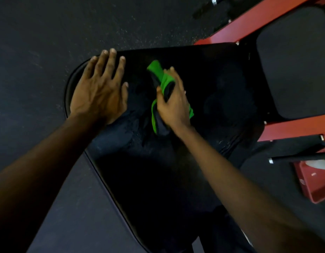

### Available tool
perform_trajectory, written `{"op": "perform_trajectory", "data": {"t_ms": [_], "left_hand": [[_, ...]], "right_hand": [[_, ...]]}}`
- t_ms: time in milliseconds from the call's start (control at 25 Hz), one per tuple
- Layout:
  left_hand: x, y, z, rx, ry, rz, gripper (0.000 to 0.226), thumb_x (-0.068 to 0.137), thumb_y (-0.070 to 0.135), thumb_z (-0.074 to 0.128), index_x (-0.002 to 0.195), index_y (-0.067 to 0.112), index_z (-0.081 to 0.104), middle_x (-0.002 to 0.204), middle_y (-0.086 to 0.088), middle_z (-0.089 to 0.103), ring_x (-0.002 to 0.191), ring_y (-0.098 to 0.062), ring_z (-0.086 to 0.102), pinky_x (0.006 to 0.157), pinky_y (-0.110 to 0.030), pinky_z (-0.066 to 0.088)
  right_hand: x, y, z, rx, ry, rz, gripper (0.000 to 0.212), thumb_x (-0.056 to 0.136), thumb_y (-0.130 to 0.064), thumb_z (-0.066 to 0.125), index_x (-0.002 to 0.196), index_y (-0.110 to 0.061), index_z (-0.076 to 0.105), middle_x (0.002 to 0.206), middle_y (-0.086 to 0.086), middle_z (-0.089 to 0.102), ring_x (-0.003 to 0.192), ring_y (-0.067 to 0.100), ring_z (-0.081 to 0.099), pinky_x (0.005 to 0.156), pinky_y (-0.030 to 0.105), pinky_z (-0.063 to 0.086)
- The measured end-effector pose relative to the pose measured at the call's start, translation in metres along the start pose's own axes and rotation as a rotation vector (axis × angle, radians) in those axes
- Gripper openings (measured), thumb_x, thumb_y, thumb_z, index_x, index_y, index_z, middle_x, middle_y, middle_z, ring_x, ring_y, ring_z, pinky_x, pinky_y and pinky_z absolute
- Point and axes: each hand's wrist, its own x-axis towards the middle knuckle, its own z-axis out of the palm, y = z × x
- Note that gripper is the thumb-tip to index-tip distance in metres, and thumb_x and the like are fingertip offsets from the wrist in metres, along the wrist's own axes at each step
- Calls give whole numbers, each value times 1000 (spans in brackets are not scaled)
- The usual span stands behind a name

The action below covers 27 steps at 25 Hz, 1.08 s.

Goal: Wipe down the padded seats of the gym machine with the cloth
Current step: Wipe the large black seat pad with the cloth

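Nothing readable in this one: no lettering, brand, number or sign that can be made out on anything. The closest candidate is the red box [315,181] out at 4 o'clock. It has a pale patch and a couple of small whitish marks on it, but they're too blurry to tell whether they're text at all.
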Motion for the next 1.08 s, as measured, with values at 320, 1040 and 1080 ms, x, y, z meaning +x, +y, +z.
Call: {"op": "perform_trajectory", "data": {"t_ms": [320, 1040, 1080], "left_hand": [[1, -1, 3, -2, 8, -14, 65, 104, 36, 23, 159, 3, 21, 165, -23, 19, 154, -37, 18, 126, -48, 13], [1, 1, -4, 15, -24, -33, 64, 106, 35, 25, 161, 5, 16, 167, -21, 17, 155, -34, 15, 126, -47, 13], [1, 1, -3, 21, -29, -26, 64, 106, 36, 24, 161, 5, 15, 167, -20, 16, 155, -33, 14, 126, -47, 13]], "right_hand": [[19, -52, 14, 56, 86, 90, 68, 96, -39, 63, 153, -10, 40, 162, 5, 37, 147, 25, 39, 116, 37, 36], [-133, -26, -13, 126, -28, -11, 62, 95, -35, 68, 147, -11, 47, 160, 1, 41, 147, 16, 40, 118, 31, 36], [-156, -15, -20, 115, -35, -53, 55, 95, -27, 68, 144, -12, 49, 159, 2, 42, 147, 16, 41, 118, 34, 37]]}}
